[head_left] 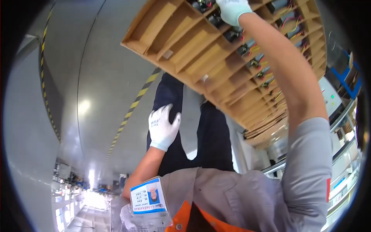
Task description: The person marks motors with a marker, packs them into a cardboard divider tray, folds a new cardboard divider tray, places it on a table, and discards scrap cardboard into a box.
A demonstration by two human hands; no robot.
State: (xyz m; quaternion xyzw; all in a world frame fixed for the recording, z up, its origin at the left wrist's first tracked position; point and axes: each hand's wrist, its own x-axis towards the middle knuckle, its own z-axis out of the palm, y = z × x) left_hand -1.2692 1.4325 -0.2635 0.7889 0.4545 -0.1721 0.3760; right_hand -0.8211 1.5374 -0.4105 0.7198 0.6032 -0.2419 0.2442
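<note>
Up at the top edge of the frame, the right hand (234,12) in its white glove is over the far rows of a partitioned cardboard box (216,73) — right among the wired parts (247,49). Its fingertips run out of the picture, so whether it grips one, I cannot tell. Those parts, dark and grey cylinders with red and yellow leads, line the compartments from the top centre towards the right of the frame, and the box itself slants across the upper right.

Now the left hand (165,125), gloved too, well apart from the right: it sits left of centre, fingers spread, thumb out, holding nothing, in front of the dark trousers (214,135); contact with the leg is unclear. Striped floor tape (133,104) cuts diagonally past it — and a badge (148,197) lies on the grey shirt (216,189), lower centre-left.
</note>
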